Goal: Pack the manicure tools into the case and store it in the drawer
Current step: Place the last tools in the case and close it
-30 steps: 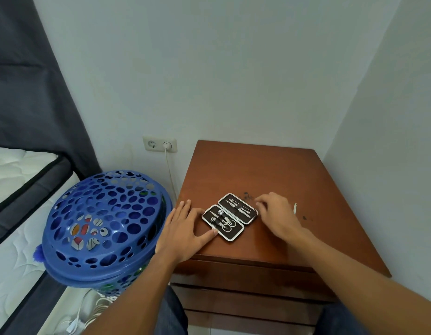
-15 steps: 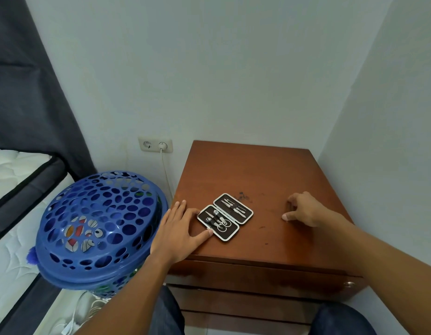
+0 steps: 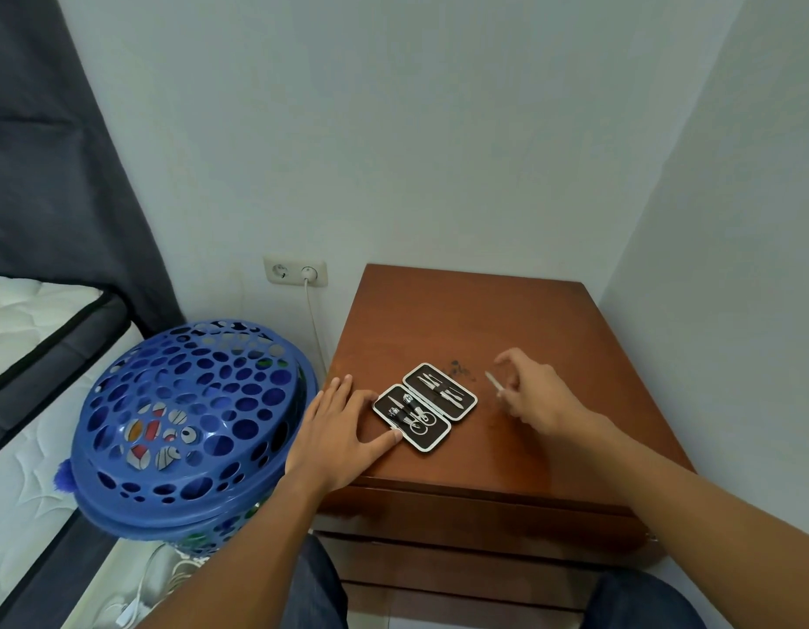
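Wooden drawer fronts (image 3: 475,578) sit shut nearest you, below the worktop (image 3: 507,320). Your left hand (image 3: 336,435) lies flat and empty at nine o'clock of the open case (image 3: 424,405), thumb tip touching its near corner to steady it. Your right hand (image 3: 536,401), at three o'clock of the case, pinches a slim pale tool (image 3: 494,383) between thumb and fingers. You seem mid-packing: next, guide that tool into a free loop, then close the case.
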